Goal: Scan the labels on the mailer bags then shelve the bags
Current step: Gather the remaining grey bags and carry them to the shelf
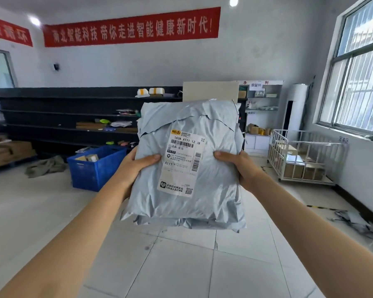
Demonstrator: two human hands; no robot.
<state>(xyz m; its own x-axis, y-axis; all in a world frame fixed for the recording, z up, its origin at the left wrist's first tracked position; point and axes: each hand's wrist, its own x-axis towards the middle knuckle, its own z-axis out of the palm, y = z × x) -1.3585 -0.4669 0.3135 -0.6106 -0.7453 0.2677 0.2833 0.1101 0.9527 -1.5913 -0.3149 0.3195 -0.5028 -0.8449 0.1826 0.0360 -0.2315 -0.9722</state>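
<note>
boxes [9, 151] stacked on the floor, far left of the crate [95, 166]. crumpled grey-green cloth [45, 166] on the floor just left of the crate. black shelf [52, 114] runs along the wall behind the crate, with a few small parcels on its levels. red banner [129, 26] on the wall high above the crate. the crate is blue, sits on the floor and has a couple of small boxes inside.

left hand [136, 166] is just right of the crate and raised. its thumb lies on the front of the bags [202, 203], fingers hidden behind, grasping the stack's left edge. the bags are a grey stack held upright off the floor, right of the crate and higher than it, between both hands. extra edges show at the bottom, so more than one bag; count unclear. label [181, 164] on the front bag faces the camera, slightly tilted, barcodes visible, top line reads "163a a111-12". right hand [239, 166] grasps the right edge the same way, thumb in front.

cardboard sheet [210, 91] stands behind the stack's top. further right of the crate: white rack [263, 104] with small items, tall white column unit [295, 108], wire cart [299, 155] holding boxes. window [357, 72] is far right of the crate. torn grey scraps [353, 222] lie on the floor below it.
</note>
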